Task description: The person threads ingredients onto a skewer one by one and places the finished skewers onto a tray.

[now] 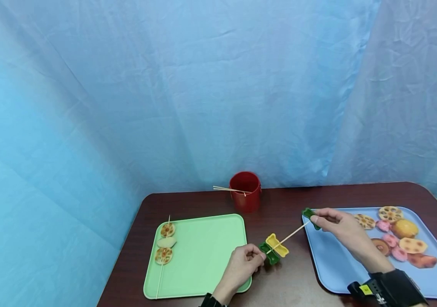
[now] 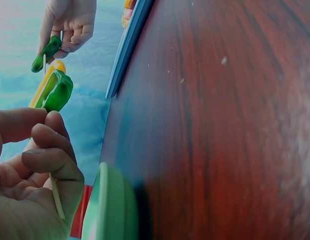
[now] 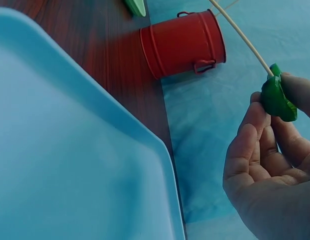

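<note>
My left hand (image 1: 243, 265) pinches a wooden skewer (image 1: 295, 233) between thumb and fingers above the table. Threaded on it, close to those fingertips, are a green pepper piece (image 1: 273, 257) and, just beyond, a yellow pepper piece (image 1: 272, 239). At the skewer's far end, my right hand (image 1: 342, 228) pinches another green pepper piece (image 3: 278, 100) between thumb and fingers. The skewer's tip meets this piece; whether it has gone through cannot be told. In the left wrist view, the skewer's lower end (image 2: 57, 200) sticks out below the left fingers.
A green tray (image 1: 203, 230) at left bears a finished-looking skewer with two lotus root slices (image 1: 167, 230) and a pale piece (image 1: 166, 242). At right, a blue tray (image 1: 331, 273) holds several food pieces, including a yellow one (image 1: 405, 229). Skewers lie across a red bucket (image 1: 247, 202) behind.
</note>
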Available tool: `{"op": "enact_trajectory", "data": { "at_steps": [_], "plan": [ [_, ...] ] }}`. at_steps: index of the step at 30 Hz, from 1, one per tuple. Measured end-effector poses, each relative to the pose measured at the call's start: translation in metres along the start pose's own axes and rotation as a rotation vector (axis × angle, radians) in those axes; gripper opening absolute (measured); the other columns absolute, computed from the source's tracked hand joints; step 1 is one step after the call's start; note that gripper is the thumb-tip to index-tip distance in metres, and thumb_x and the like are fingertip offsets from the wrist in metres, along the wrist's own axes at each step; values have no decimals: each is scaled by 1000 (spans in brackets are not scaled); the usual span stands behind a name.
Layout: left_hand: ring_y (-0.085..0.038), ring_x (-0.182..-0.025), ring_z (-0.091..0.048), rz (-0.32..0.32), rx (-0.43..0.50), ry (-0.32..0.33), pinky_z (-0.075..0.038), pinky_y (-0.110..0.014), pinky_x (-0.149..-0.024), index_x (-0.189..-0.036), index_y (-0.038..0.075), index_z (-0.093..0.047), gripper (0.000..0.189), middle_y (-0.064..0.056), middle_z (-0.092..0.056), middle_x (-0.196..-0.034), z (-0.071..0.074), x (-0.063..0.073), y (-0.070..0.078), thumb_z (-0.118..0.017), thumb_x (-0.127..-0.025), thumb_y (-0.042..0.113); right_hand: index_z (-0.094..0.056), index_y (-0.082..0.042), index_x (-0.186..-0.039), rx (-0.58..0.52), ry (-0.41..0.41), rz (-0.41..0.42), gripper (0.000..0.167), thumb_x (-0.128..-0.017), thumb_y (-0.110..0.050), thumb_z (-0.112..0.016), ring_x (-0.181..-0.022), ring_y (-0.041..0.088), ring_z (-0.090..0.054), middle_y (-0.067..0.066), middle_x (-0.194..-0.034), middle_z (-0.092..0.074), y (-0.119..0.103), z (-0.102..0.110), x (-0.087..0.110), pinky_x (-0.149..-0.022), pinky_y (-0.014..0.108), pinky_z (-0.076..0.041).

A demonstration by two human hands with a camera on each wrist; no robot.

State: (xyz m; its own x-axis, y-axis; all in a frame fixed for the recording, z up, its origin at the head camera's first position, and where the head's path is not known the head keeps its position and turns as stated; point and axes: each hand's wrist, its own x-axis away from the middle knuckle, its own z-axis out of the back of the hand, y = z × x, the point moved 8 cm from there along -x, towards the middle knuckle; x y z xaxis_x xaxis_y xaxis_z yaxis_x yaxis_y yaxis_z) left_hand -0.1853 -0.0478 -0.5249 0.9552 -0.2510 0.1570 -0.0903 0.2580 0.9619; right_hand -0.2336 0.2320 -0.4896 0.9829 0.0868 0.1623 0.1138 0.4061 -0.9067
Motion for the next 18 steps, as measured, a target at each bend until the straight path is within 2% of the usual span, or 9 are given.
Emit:
{"op": "enact_trajectory", "data": {
  "at_steps": [11,18],
  "plan": [
    [-8,-53,-51,-28,6,16,-39,-19,-48,-84,8,-69,12,-1,-63,-67,-4,-1,2,-70,-94,14,-67,-1,-124,-41,-23,16,48,-100,-43,-68,-97,14,-67,11,-119,-69,-5,-16,3,-84,41,-56],
    [-7,-54,-51,-42,10,29,-38,-19,-48,-87,5,-70,14,1,-65,-69,-2,-2,4,-69,-96,15,-62,3,-135,-28,2,9,58,-105,-46,-58,-97,21,-66,8,-111,-72,-4,-10,4,-84,39,-55]
  ]
}}
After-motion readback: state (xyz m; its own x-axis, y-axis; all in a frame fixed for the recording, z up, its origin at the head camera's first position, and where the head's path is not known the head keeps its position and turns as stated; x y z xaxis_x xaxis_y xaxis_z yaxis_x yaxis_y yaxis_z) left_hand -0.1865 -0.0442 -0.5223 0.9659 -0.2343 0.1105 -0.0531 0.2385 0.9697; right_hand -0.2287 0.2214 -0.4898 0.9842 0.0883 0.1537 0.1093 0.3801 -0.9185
